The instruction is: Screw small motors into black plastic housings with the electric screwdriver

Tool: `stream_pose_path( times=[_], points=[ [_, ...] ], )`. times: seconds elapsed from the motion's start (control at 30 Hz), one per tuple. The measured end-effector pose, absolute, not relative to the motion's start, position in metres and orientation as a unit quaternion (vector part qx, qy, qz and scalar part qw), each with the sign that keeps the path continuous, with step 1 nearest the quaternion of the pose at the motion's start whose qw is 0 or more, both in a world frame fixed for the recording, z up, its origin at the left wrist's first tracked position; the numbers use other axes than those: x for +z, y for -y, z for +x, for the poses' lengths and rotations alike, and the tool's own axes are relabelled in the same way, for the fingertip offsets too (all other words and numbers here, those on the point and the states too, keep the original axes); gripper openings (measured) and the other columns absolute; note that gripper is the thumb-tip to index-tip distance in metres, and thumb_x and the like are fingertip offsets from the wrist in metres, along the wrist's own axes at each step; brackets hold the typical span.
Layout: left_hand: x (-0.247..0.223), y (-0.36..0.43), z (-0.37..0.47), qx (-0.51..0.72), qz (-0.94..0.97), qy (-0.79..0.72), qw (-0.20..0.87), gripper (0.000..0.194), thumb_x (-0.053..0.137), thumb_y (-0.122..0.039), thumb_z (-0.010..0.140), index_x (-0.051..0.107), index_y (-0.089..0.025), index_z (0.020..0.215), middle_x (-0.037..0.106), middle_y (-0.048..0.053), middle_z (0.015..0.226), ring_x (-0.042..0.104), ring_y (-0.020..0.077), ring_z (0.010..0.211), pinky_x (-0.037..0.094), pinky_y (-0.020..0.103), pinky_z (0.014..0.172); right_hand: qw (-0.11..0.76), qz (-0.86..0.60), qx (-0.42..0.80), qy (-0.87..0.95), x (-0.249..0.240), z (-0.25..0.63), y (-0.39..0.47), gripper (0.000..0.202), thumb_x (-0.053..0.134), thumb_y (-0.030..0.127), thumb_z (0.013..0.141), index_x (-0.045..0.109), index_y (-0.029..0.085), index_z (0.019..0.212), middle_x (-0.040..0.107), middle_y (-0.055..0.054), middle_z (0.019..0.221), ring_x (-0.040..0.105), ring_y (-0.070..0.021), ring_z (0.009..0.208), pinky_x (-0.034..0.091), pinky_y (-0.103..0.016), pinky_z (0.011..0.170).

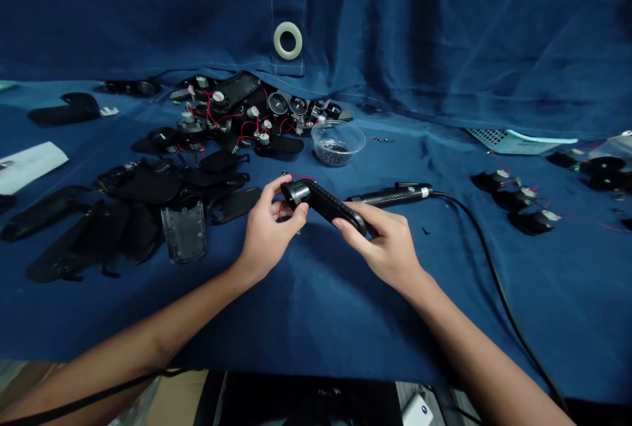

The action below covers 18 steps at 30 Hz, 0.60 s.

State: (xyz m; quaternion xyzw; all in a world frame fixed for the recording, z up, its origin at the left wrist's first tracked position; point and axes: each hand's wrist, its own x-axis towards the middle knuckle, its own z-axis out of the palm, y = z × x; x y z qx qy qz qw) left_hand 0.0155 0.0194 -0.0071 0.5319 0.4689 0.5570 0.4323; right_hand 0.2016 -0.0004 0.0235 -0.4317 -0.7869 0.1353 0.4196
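My left hand [266,232] grips a round black end piece [295,193] between thumb and fingers, with a thin red wire by it. In my right hand [392,241] is a long black plastic housing [333,205], held by its near end. The two parts meet at an angle above the cloth; whether they are joined I cannot tell. Just behind my right hand lies a black corded screwdriver-like tool [395,195]. A clear plastic bowl [361,141] with small dark pieces in it, perhaps screws, stands beyond my hands.
Black plastic shells [143,186] lie piled at left, one open shell [185,232] nearest. Behind them are small motors with red wires [257,113]. More wired black parts [523,202] and a pale green basket [523,143] sit at right. The tool's cable [494,274] runs to the front edge.
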Motion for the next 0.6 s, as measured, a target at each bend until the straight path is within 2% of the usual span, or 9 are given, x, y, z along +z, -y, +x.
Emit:
stream_pose_path(
  times=[0.1,0.23,0.43,0.53,0.6],
  points=[
    [-0.0025,-0.0203,0.0147,0.535,0.527,-0.479,0.455,0.062,0.069,-0.028,0.075,0.050,-0.015,0.132,0.066,0.009,0.113,0.069,0.0184,0.088,0.057,0.027,0.077,0.412,-0.431,0.143,0.790,0.0270,0.2027,0.0013,0.017,0.063,0.024,0.088,0.070,0.015,0.100,0.072,0.000,0.083,0.063,-0.0085,0.066,0.049,-0.018,0.064],
    [0.0021,-0.0206,0.0139,0.518,0.526,-0.487,0.466,0.067,0.069,-0.027,0.072,0.049,-0.014,0.135,0.069,0.008,0.105,0.069,0.0187,0.085,0.057,0.029,0.080,0.405,-0.426,0.148,0.795,0.0293,0.2050,0.0019,0.017,0.063,0.023,0.088,0.070,0.014,0.100,0.071,0.000,0.082,0.063,-0.0079,0.066,0.048,-0.017,0.064],
    [0.0000,-0.0192,0.0155,0.528,0.539,-0.481,0.447,0.062,0.069,-0.029,0.075,0.049,-0.016,0.133,0.064,0.008,0.117,0.068,0.0175,0.088,0.056,0.029,0.082,0.409,-0.431,0.158,0.788,0.0259,0.2045,0.0006,0.019,0.063,0.025,0.088,0.069,0.014,0.102,0.071,0.000,0.082,0.061,-0.0078,0.065,0.047,-0.018,0.061],
    [-0.0017,-0.0206,0.0123,0.523,0.546,-0.462,0.463,0.056,0.068,-0.032,0.079,0.050,-0.018,0.130,0.059,0.009,0.127,0.066,0.0183,0.096,0.054,0.030,0.087,0.409,-0.424,0.147,0.795,0.0239,0.2047,-0.0002,0.020,0.062,0.024,0.089,0.067,0.014,0.105,0.072,-0.002,0.089,0.065,-0.0100,0.073,0.050,-0.019,0.069],
    [0.0010,-0.0238,0.0059,0.517,0.532,-0.453,0.495,0.054,0.066,-0.037,0.083,0.049,-0.017,0.130,0.059,0.011,0.126,0.065,0.0198,0.101,0.053,0.033,0.091,0.397,-0.417,0.149,0.804,0.0250,0.2082,-0.0016,0.020,0.058,0.022,0.091,0.067,0.015,0.108,0.072,-0.003,0.096,0.067,-0.0117,0.083,0.051,-0.021,0.078]
  ],
)
